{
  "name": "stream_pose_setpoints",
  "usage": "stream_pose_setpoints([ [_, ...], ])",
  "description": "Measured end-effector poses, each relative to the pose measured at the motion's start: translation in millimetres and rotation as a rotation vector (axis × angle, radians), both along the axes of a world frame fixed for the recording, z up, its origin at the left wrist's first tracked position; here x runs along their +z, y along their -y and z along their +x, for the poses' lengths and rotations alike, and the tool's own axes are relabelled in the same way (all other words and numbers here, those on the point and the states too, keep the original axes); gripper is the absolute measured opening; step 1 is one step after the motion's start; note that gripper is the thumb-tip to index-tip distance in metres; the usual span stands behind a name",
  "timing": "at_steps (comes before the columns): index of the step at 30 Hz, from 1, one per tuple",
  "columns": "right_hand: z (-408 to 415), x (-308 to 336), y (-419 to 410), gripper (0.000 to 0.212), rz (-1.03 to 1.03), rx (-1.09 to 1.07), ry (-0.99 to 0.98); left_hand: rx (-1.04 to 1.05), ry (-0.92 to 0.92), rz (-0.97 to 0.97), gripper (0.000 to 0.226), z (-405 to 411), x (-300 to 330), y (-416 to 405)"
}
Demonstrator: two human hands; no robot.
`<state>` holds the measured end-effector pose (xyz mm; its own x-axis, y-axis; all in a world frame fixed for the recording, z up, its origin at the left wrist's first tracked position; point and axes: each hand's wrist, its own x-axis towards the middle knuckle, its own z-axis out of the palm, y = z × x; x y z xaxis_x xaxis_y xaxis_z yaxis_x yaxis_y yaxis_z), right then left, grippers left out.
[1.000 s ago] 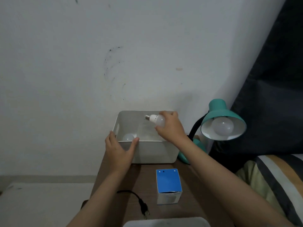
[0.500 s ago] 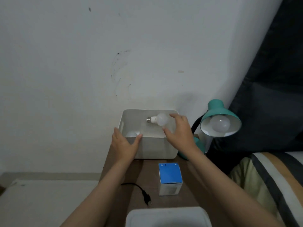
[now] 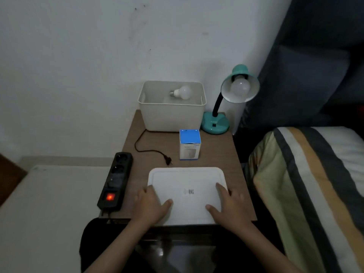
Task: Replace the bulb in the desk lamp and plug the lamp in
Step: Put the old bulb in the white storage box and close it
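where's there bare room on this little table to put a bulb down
Bare brown tabletop lies right of the blue and white cardboard box, in front of the teal desk lamp's base and behind the flat white plastic lid. The left side is crowded by the black cord and black power strip.

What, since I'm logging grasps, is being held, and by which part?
Nothing is gripped: left hand and right hand lie, fingers straight, on side edges of the white lid.

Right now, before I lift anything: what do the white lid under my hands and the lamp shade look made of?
Lid: probably plastic, matte white; rounded corners and a moulded raised rim suggest it.
Lamp shade: likely painted metal, teal outside and white inside, smooth with a slight sheen; it could be plastic.
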<state>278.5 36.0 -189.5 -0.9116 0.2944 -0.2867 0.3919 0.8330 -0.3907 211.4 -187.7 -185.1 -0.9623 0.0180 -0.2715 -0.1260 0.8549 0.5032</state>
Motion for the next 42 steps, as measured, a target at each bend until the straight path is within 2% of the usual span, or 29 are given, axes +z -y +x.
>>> stream_pose_setpoints([
  [4, 9, 0, 13, 0.077, -0.083, -0.028, -0.078, 0.001, -0.018, 0.112, 0.073, 20, -1, 0],
  [7, 14, 12, 16, 0.077, -0.129, -0.033, -0.183, 0.019, -0.153, 0.178, 0.069, 22, 12, 6],
  [10, 7, 38, 15, 0.074, -0.061, 0.006, -0.335, -0.003, -0.290, 0.177, 0.064, 9, 38, 12],
  [14, -42, 85, 13, 0.072, 0.003, 0.073, -0.490, -0.026, -0.407, 0.165, 0.071, -40, 85, 18],
  [17, -100, 113, 12, 0.068, 0.061, 0.112, -0.564, -0.030, -0.447, 0.179, 0.066, -91, 120, 17],
  [21, -181, 138, 11, 0.066, 0.085, 0.127, -0.507, -0.046, -0.395, 0.157, 0.057, -162, 157, 9],
  [26, -267, 140, 2, 0.059, 0.055, 0.102, -0.436, -0.094, -0.350, 0.089, 0.054, -250, 167, -3],
  [29, -303, 137, -7, 0.054, 0.039, 0.068, -0.388, -0.107, -0.330, 0.074, 0.033, -290, 158, -13],
  [32, -326, 130, -15, 0.051, 0.033, 0.061, -0.342, -0.110, -0.315, 0.047, 0.036, -315, 143, -20],
  [35, -334, 121, -19, 0.055, 0.063, 0.060, -0.343, -0.092, -0.332, 0.011, 0.048, -324, 126, -24],
  [42, -334, 99, -16, 0.061, 0.076, 0.060, -0.412, -0.139, -0.312, -0.059, 0.048, -325, 105, -22],
])
